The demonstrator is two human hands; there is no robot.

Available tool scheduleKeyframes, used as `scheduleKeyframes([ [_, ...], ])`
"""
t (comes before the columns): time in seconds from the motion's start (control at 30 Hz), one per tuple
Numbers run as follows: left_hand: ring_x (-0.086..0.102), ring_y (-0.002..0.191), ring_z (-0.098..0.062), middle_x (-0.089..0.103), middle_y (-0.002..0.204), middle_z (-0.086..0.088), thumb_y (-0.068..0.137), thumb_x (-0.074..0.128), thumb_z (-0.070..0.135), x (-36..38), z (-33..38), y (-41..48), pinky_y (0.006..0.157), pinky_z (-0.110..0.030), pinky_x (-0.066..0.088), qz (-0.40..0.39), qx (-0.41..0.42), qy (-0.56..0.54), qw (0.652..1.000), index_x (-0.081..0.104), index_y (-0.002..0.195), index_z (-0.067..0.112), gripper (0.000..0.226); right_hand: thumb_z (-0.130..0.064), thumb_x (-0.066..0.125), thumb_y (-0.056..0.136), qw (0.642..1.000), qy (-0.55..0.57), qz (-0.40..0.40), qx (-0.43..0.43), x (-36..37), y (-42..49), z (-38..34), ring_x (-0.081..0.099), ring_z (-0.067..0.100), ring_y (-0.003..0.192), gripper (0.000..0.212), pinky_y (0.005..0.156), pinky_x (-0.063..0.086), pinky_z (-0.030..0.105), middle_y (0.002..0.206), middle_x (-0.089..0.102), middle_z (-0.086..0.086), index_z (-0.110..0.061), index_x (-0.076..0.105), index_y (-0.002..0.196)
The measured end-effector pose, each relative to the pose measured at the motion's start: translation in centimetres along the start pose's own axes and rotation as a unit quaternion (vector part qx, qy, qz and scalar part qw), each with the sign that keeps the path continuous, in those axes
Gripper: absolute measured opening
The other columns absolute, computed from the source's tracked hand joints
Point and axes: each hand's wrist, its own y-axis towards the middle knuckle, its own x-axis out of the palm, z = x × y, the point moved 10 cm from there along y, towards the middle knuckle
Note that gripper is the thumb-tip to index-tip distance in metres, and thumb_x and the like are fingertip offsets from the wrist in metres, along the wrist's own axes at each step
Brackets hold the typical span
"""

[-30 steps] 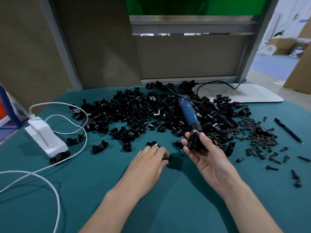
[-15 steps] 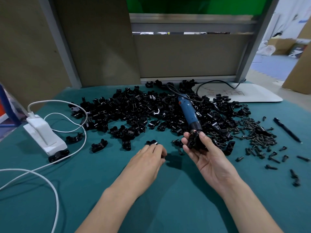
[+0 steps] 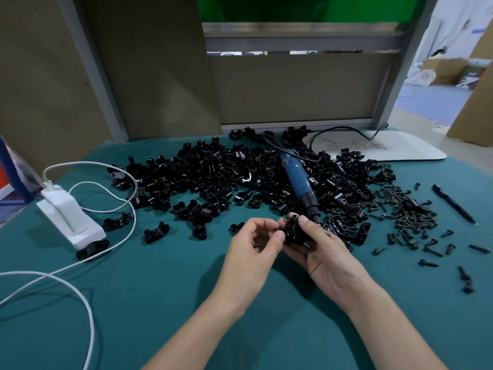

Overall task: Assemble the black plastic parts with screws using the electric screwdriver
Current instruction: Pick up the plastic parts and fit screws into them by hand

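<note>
Sprawling across the green table (image 3: 133, 303), the pile of black parts (image 3: 213, 177) carries the blue electric screwdriver (image 3: 298, 182). Now the right hand (image 3: 328, 257) grips one black plastic part (image 3: 293, 232) just beside the screwdriver's tip, thumb on top, fingers underneath. The left hand (image 3: 250, 252) has curled fingers, tips at the part's left edge; pinching it? Can't tell. The screws (image 3: 410, 212) lie scattered on the right

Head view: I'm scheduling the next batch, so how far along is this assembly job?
Done: no finished assembly can be told apart. In hand: the right hand holds a black part, the left hand pinches at it. Left: the electric screwdriver lies untouched on the pile of black parts, and the screws sit loose beside it.
</note>
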Motion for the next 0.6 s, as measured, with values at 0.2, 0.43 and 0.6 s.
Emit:
scheduleKeyframes([
  [0.2,0.066,0.075,-0.009,0.073,0.089,0.002,0.093,0.071,0.014,-0.2,-0.2,0.0,0.074,-0.02,0.054,0.001,-0.013,-0.022,1.0,0.067,0.097,0.021,0.008,-0.024,0.07,0.085,0.999,-0.035,0.0,0.003,0.5,-0.1,0.2,0.072,0.034,0.111,0.027,0.079,0.062,0.032,0.119,0.073,0.024,-0.006,0.081,0.103],
  [0.43,0.07,0.071,-0.012,0.074,0.082,0.003,0.093,0.071,0.016,0.2,-2.5,0.3,0.078,-0.031,0.058,-0.029,-0.098,-0.097,0.99,0.068,0.102,0.014,0.009,-0.024,0.067,0.09,0.999,-0.044,0.0,-0.018,0.1,0.0,-0.2,0.074,0.028,0.095,0.021,0.079,0.062,0.037,0.117,0.074,0.019,-0.013,0.082,0.101],
  [0.6,0.071,0.071,-0.013,0.075,0.079,0.0,0.092,0.073,0.017,0.0,-3.3,0.5,0.081,-0.032,0.06,-0.033,-0.121,-0.117,0.985,0.068,0.102,0.01,0.013,-0.025,0.067,0.092,0.999,-0.044,-0.003,-0.019,0.0,0.1,-0.2,0.074,0.03,0.097,0.022,0.083,0.061,0.037,0.117,0.074,0.019,-0.012,0.082,0.102],
])
